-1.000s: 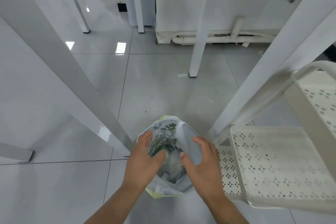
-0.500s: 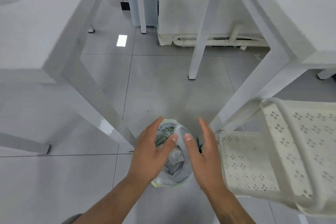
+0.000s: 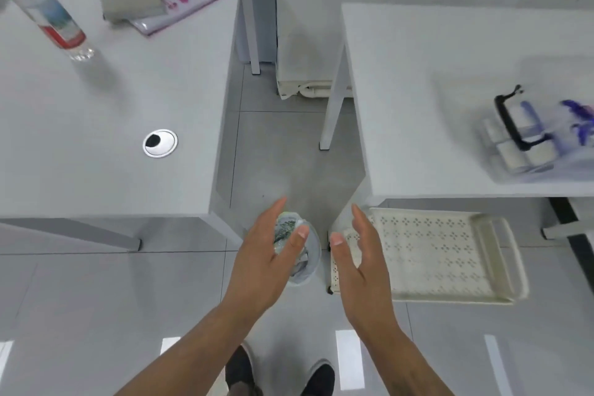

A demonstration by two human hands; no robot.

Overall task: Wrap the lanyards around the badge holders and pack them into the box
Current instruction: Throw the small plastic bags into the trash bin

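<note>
Both of my hands hang open over the grey tiled floor (image 3: 96,292), fingers spread, holding nothing. My left hand (image 3: 266,262) sits above a small bin lined with a leaf-printed plastic bag (image 3: 303,254); my right hand (image 3: 361,262) is just beside it, in front of a cream perforated plastic tray (image 3: 443,254). The badge holders with blue lanyards (image 3: 546,135) lie blurred in a clear box on the white table (image 3: 418,90) far to my right, well apart from either hand. On the left desk (image 3: 96,106) stands a clear water bottle (image 3: 48,10); its red label is unreadable.
</note>
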